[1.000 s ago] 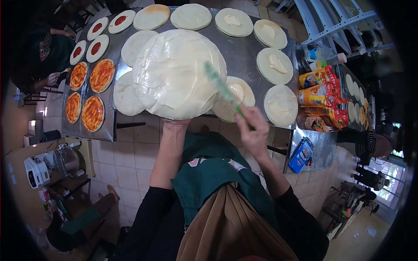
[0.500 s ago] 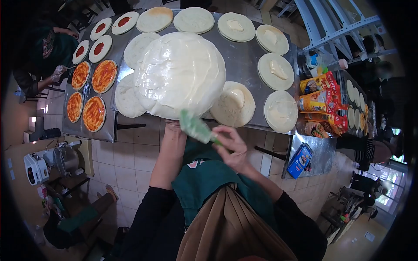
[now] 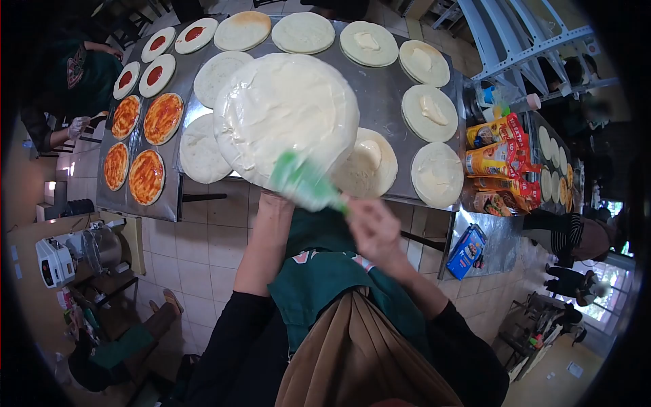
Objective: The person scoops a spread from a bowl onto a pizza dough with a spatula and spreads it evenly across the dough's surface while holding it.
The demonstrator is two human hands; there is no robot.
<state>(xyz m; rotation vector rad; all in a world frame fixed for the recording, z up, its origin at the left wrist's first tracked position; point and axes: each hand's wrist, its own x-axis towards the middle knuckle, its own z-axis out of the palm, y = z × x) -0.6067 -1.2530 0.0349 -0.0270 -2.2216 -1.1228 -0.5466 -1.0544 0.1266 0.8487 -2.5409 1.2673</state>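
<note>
right grip (image 3: 374,232): green spatula (image 3: 305,182) | large disc (image 3: 288,108): white, unevenly smeared

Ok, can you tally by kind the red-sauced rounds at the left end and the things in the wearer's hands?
Rounds with a red blob: 4
Rounds with sauce spread over them: 4
Held white-coated round: 1
Green spatula: 1
Total: 10
</note>
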